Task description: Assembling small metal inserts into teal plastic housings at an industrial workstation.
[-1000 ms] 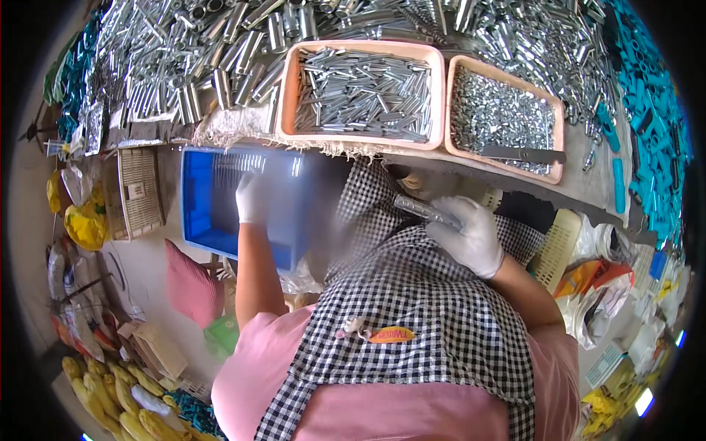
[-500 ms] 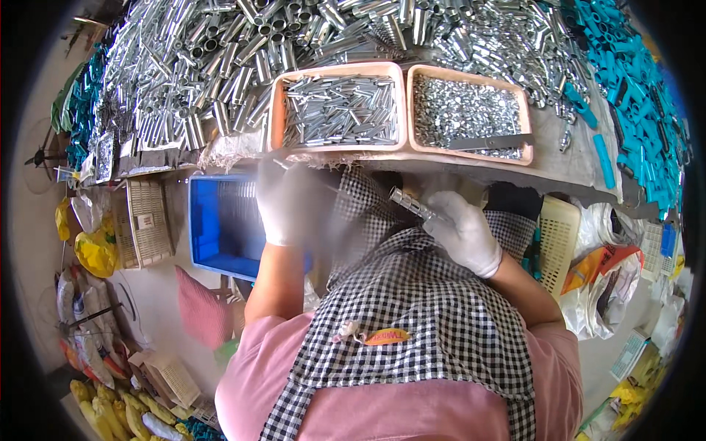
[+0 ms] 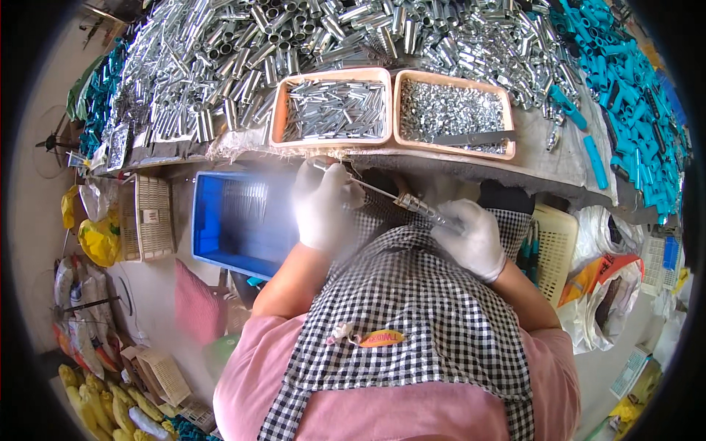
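Note:
In a white glove, my left hand (image 3: pixel 322 209) is closed on a thin metal rod (image 3: pixel 371 187), somewhat blurred, in front of the table edge. The rod slants down to the right, and its far end meets the mouth of a shiny metal tube assembly (image 3: pixel 416 206). Whether the tip is inside the tube I cannot tell. My right hand (image 3: pixel 471 237), gloved as well, is wrapped round the other end of that assembly and covers part of it. Both hands are over my lap, above the checked apron (image 3: pixel 412 309).
On the table stand a tray of small metal pins (image 3: pixel 387 110) and a tray of small metal pieces (image 3: pixel 398 117) with a flat bar across it. Metal tubes (image 3: pixel 287 33) and teal handles (image 3: pixel 632 110) are heaped behind. A blue bin (image 3: pixel 209 250) with thin rods is at left, a cream basket (image 3: pixel 555 250) at right.
My left hand has moved right, away from the blue bin, bringing the rod up to the tube assembly. My right hand stays nearly in place, still holding the assembly.

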A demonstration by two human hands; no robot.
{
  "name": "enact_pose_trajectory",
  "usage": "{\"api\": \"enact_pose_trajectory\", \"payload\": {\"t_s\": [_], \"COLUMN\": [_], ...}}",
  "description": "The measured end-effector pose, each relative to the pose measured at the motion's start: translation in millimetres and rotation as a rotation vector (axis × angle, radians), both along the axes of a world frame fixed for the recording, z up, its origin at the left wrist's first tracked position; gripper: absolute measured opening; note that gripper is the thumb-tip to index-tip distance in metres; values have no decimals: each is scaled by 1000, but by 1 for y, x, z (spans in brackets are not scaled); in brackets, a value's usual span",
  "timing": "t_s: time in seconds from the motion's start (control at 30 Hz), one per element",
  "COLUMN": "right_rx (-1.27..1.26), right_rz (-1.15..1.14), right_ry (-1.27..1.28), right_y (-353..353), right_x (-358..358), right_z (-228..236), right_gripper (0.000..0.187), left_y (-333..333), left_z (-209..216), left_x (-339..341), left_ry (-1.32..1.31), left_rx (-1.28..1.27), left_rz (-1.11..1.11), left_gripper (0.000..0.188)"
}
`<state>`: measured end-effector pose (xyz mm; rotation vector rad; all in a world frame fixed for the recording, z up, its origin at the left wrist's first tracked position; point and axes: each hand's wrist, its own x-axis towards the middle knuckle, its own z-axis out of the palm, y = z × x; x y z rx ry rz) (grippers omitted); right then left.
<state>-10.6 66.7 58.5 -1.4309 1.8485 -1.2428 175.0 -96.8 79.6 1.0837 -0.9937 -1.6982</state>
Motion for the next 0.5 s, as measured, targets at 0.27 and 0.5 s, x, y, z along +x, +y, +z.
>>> {"api": "enact_pose_trajectory", "payload": {"t_s": [0.27, 0.5], "right_rx": [-64, -93], "right_rz": [-11, -52], "right_ry": [-4, -34], "right_y": [4, 11], "right_x": [-20, -29], "right_z": [0, 0], "right_gripper": [28, 27], "left_y": [-4, 6], "left_z": [-17, -29], "left_x": [-10, -33], "left_ry": [-409, -197], "left_rx": [-570, -337], "left_rz": [-91, -313], "left_gripper": [9, 14]}}
